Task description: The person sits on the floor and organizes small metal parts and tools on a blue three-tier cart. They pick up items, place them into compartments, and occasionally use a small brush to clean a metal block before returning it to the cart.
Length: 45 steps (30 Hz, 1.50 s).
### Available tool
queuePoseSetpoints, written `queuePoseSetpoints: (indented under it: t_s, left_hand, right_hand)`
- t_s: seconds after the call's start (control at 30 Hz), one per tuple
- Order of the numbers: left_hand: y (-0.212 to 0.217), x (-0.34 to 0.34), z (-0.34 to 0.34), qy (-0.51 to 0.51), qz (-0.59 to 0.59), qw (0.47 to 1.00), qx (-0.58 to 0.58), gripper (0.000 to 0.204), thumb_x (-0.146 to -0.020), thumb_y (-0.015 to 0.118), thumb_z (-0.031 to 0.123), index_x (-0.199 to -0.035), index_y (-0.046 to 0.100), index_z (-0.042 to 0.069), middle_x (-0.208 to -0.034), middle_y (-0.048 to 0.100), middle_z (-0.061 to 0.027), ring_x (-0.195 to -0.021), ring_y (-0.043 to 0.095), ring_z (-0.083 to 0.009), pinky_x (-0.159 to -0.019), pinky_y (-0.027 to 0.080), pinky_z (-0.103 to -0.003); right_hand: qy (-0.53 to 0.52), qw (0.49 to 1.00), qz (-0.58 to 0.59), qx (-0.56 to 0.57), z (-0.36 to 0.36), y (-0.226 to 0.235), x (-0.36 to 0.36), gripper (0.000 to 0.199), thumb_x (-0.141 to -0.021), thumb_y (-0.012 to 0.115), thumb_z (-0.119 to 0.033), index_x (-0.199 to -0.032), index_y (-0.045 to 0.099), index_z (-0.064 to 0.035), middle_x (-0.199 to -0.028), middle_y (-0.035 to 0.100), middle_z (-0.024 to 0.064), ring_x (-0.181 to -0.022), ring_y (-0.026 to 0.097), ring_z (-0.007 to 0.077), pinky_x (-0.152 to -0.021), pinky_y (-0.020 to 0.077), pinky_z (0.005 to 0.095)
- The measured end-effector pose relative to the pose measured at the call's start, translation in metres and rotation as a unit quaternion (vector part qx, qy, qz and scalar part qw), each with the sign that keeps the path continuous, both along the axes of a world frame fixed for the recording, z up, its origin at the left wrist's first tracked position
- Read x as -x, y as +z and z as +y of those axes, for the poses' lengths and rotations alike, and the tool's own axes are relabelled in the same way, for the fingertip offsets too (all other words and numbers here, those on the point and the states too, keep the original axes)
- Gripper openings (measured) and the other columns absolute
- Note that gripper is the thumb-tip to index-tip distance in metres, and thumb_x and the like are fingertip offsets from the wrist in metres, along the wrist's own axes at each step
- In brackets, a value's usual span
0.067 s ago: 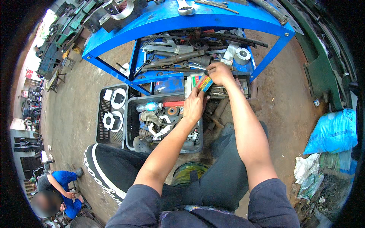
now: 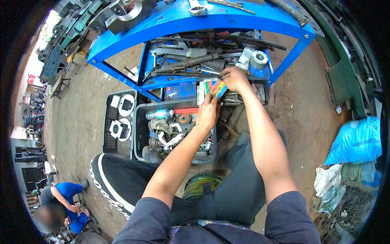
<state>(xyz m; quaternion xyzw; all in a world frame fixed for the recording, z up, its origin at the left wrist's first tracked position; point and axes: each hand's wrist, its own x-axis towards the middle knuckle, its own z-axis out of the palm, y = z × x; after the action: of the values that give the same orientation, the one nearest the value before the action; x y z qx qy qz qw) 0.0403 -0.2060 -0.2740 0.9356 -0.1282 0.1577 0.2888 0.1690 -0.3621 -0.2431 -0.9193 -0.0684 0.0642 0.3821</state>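
Note:
My left hand (image 2: pixel 208 112) grips a small cardboard box (image 2: pixel 219 90) coloured yellow, blue and red, tilted over the open drawer of the blue tool cart. My right hand (image 2: pixel 237 80) is at the upper end of that box, its fingers pinched together. What those fingertips hold, if anything, is too small to make out. Beneath my hands, the drawer (image 2: pixel 177 91) contains more small boxes and several metal pieces.
Above the drawer, the blue cart's shelf (image 2: pixel 148 77) carries metal bars and wrenches. A large wrench (image 2: pixel 198 9) lies on top. Below left stand a grey crate (image 2: pixel 139 122) of parts and a black crate (image 2: pixel 106 138). A person (image 2: pixel 67 203) crouches at lower left.

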Motion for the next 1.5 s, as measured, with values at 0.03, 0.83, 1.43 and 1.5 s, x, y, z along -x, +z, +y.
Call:
queuePoseSetpoints:
  t_s: [0.03,0.83,1.43,1.5]
  left_hand:
    - [0.000,-0.002,0.002,-0.009,-0.010,0.999,0.039,0.027,-0.086,0.077,0.013,-0.105,0.063,0.001,-0.097,0.063,-0.0196,-0.088,0.069,-0.0395,-0.074,0.055,-0.048]
    - [0.252,0.057,0.243,-0.070,0.203,0.959,-0.184,0.044,-0.080,0.084,0.014,-0.120,0.067,0.004,-0.105,0.072,-0.0125,-0.093,0.069,-0.0249,-0.080,0.057,-0.038]
    - [0.255,0.062,0.260,-0.068,0.316,0.929,-0.180,0.050,-0.084,0.082,0.023,-0.126,0.063,0.003,-0.110,0.071,-0.0186,-0.098,0.069,-0.0354,-0.089,0.055,-0.045]
    - [0.253,0.063,0.257,-0.075,0.322,0.925,-0.185,0.052,-0.084,0.081,0.024,-0.128,0.063,0.002,-0.112,0.071,-0.0196,-0.099,0.069,-0.0380,-0.090,0.054,-0.046]
  right_hand:
    - [0.003,1.000,-0.013,0.013,0.001,0.000,0.001,0.025,-0.080,0.075,-0.018,-0.104,0.081,-0.0142,-0.114,0.074,0.0199,-0.109,0.070,0.0362,-0.099,0.0541,0.0414]
    - [0.117,0.991,-0.046,0.042,0.037,0.024,0.037,0.072,-0.060,0.094,-0.018,-0.125,0.065,-0.0120,-0.119,0.069,0.0218,-0.116,0.066,0.0383,-0.100,0.0512,0.0436]
    - [-0.012,0.985,-0.001,0.172,0.056,0.047,0.029,0.059,-0.067,0.086,-0.041,-0.105,0.073,0.0030,-0.103,0.073,0.0311,-0.103,0.071,0.0442,-0.094,0.0556,0.0483]
    - [-0.043,0.981,-0.045,0.183,0.066,0.036,0.032,0.060,-0.069,0.085,-0.042,-0.103,0.072,0.0060,-0.103,0.072,0.0328,-0.103,0.071,0.0453,-0.095,0.0553,0.0484]
